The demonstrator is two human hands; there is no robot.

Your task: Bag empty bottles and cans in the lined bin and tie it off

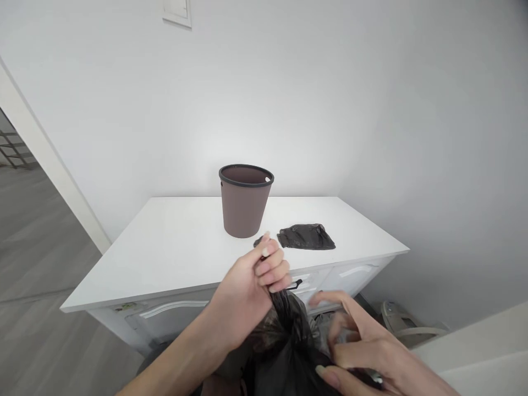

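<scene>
Low in the middle, a black plastic trash bag (291,341) hangs in front of the cabinet, its neck gathered and twisted. My left hand (251,286) is closed around that neck, and a tuft of plastic pokes out above the fist. Just right of the bag is my right hand (363,346), with its fingers curved and spread apart, slightly blurred. Its thumb lies over the side of the bag; I see nothing gripped in it. A brown trash can (244,209) with a dark rim stands upright on the white cabinet top. To its right lies a flat, folded black plastic bag (307,236).
The white cabinet (173,264) stands against a pale wall (309,99), with a dark handle (295,284) on its front. A greyish appliance (404,319) sits on the floor at the lower right. A door frame (53,159) edges the left side.
</scene>
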